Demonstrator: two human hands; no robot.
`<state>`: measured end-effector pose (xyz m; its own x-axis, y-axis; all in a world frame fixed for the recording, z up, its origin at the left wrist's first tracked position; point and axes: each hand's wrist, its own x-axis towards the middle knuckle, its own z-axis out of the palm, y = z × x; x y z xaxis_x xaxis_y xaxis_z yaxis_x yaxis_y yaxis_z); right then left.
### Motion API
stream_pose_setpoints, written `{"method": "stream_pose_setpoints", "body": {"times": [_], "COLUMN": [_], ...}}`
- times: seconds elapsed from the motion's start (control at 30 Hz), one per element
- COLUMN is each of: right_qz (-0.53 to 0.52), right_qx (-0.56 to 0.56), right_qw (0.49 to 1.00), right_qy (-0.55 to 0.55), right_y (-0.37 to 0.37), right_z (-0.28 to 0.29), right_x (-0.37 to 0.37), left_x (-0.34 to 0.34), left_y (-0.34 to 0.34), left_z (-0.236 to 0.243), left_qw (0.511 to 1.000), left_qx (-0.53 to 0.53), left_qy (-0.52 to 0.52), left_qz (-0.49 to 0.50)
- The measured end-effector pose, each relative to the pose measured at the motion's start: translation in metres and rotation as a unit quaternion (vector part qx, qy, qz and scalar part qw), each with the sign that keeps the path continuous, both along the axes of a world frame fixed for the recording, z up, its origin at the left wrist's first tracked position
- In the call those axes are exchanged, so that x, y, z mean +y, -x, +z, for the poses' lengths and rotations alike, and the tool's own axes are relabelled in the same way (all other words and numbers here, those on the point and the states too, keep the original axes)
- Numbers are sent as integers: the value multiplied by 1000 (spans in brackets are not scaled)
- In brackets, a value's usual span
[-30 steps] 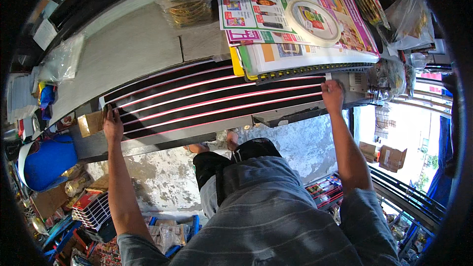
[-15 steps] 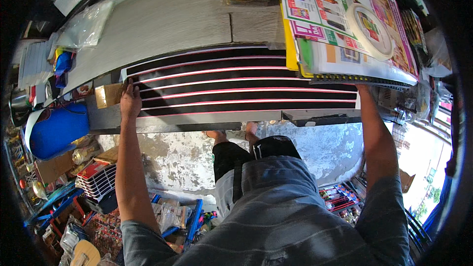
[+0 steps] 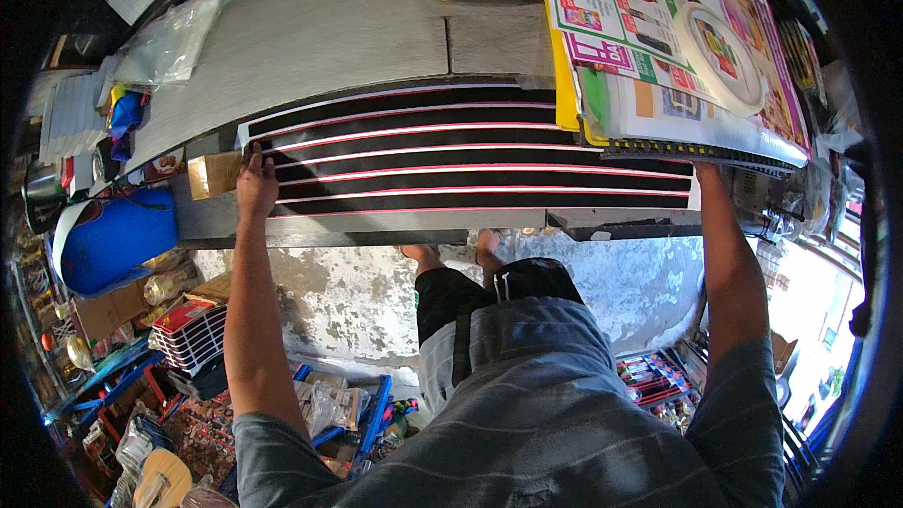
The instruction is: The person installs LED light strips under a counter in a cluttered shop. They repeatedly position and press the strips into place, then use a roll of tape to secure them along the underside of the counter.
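While the left hand [image 3: 256, 186] is pressing flat on a black, pink-striped sheet [image 3: 470, 160], the right hand is reaching under printed papers [image 3: 677, 56], its grip hidden.

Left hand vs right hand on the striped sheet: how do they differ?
The left hand lies flat and in full view on the left end of the striped sheet. The right hand reaches the sheet's right end but is hidden under the stack of printed papers. Both arms are stretched out to the sheet.
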<state>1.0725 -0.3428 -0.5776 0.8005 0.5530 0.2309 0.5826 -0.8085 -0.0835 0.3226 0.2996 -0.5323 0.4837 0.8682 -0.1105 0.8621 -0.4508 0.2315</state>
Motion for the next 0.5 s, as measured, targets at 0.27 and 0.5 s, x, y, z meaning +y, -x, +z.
{"method": "stream_pose_setpoints", "body": {"times": [0.27, 0.5], "right_qz": [-2, -13], "right_qx": [-7, -9], "right_qw": [1000, 1000], "right_qy": [-1, 0], "right_y": [2, 8], "right_z": [-1, 1], "right_x": [6, 3], "left_x": [16, 19], "left_y": [13, 20], "left_z": [-8, -13], "left_qw": [999, 997], "left_qx": [-10, -9], "left_qy": [-18, -53], "left_qz": [-31, -58]}}
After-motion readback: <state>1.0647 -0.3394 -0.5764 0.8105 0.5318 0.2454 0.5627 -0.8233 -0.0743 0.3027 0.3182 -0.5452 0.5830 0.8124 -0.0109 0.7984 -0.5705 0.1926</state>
